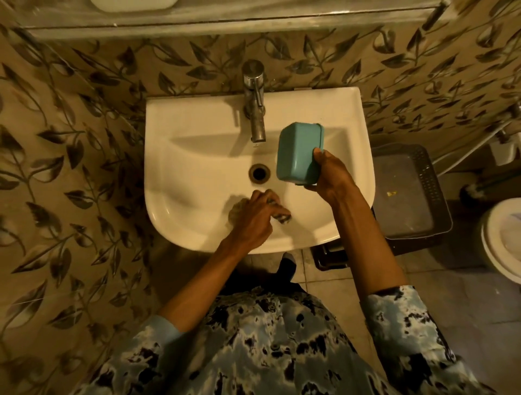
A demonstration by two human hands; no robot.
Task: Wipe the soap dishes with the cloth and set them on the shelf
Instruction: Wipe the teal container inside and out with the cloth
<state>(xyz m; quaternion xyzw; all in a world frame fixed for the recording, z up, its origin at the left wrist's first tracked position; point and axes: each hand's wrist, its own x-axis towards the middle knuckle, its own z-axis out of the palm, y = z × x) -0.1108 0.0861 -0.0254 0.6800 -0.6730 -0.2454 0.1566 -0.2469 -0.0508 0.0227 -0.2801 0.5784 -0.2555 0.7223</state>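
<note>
Over the white sink [174, 158], the right hand [331, 180] holds a teal soap dish [298, 153] up in the air. The thumb lies on its near edge, the fingers wrap beneath, and a closed face of the dish is turned toward the camera. Down at the front of the basin the left hand [252, 215] has its fingers curled onto a bunched cloth [282, 218], holding it against the porcelain just short of the drain [259, 172]. Cloth and dish are apart, so nothing is being wiped at this instant. From this the task looks to be at an early or middle point: one dish is in hand and not yet on the shelf [253, 21] that runs along the wall above the tap [255, 101]. A pale rounded object [134, 3] sits toward the shelf's left end — it may be another soap dish already placed, but too little of it shows to tell. What seems to remain is bringing the cloth to the teal dish, wiping it, and lifting it to the shelf.
</note>
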